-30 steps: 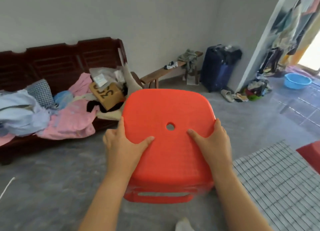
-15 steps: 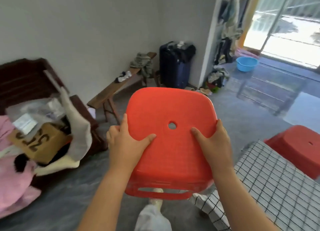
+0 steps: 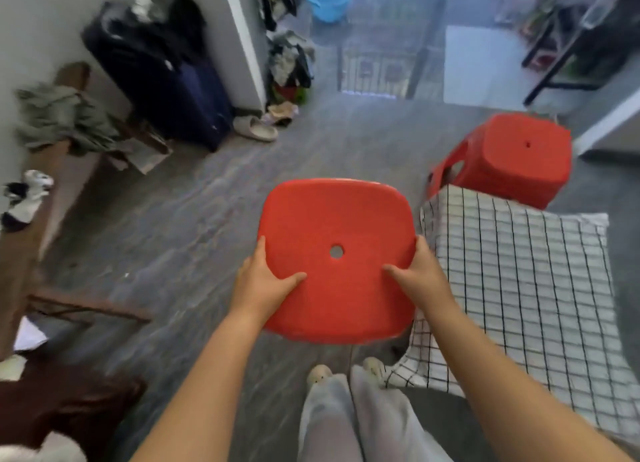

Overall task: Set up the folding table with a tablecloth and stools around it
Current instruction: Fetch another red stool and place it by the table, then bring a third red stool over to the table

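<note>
Since the earlier frame the view has been swung right and tilted down, so the red stool (image 3: 337, 254) is now seen from above, just left of the checked tablecloth (image 3: 519, 281) on the worktop. It is held off the floor (seat up), grasped at its near edge by the left hand (image 3: 265, 285) and right hand (image 3: 420, 278). A second red stool (image 3: 512, 157) stands beyond the cloth's far edge.

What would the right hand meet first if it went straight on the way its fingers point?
The right hand points forward along the held stool; beyond that looks like bare floor, though depth is unclear.
</note>
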